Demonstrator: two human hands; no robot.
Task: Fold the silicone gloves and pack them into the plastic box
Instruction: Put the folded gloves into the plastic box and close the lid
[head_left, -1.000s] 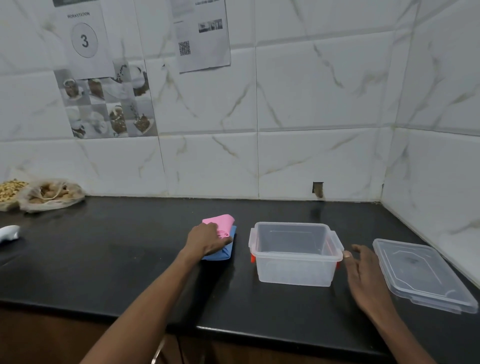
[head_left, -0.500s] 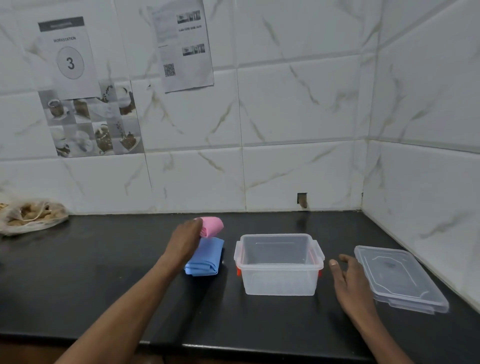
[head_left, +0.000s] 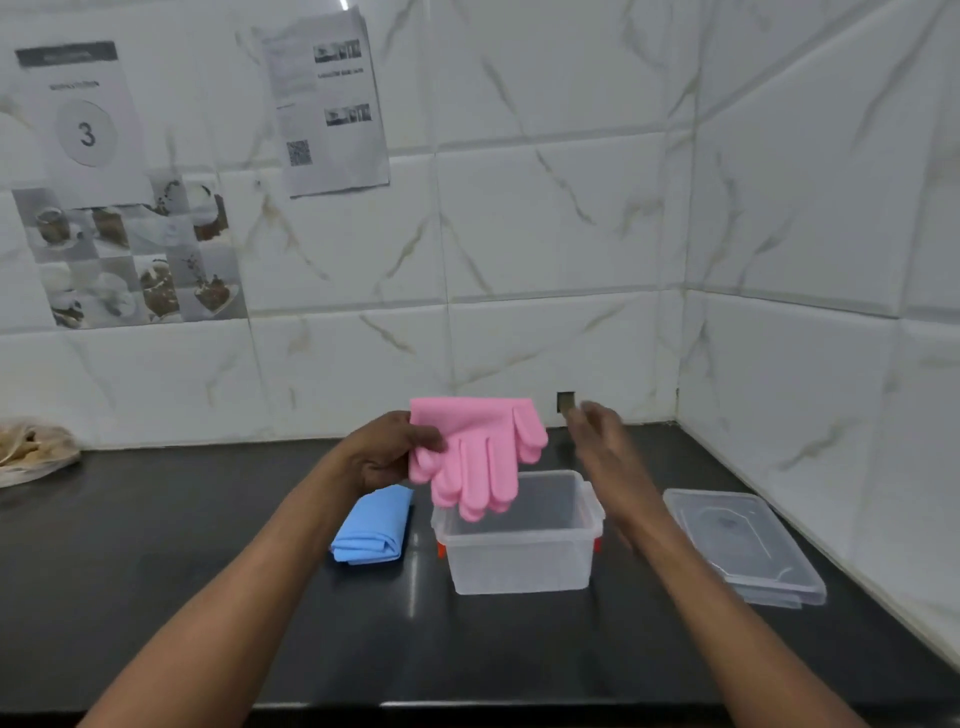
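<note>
My left hand (head_left: 387, 453) grips the pink silicone gloves (head_left: 480, 456) by their cuff edge, held in the air. The glove fingers hang down over the left rim of the clear plastic box (head_left: 522, 564), which stands open and holds nothing on the black counter. A folded blue glove (head_left: 375, 526) lies on the counter just left of the box, below my left hand. My right hand (head_left: 605, 448) is raised to the right of the pink gloves, blurred, fingers apart, holding nothing.
The box's clear lid (head_left: 743, 545) lies flat to the right, near the side wall. A plastic bag with food (head_left: 31, 452) sits at the far left against the tiled back wall. The counter's front edge (head_left: 467, 706) runs below my forearms.
My left hand lifted the pink gloves off the blue one and they unrolled, hanging over the box. My right hand rose from the counter toward them. The camera view shifted.
</note>
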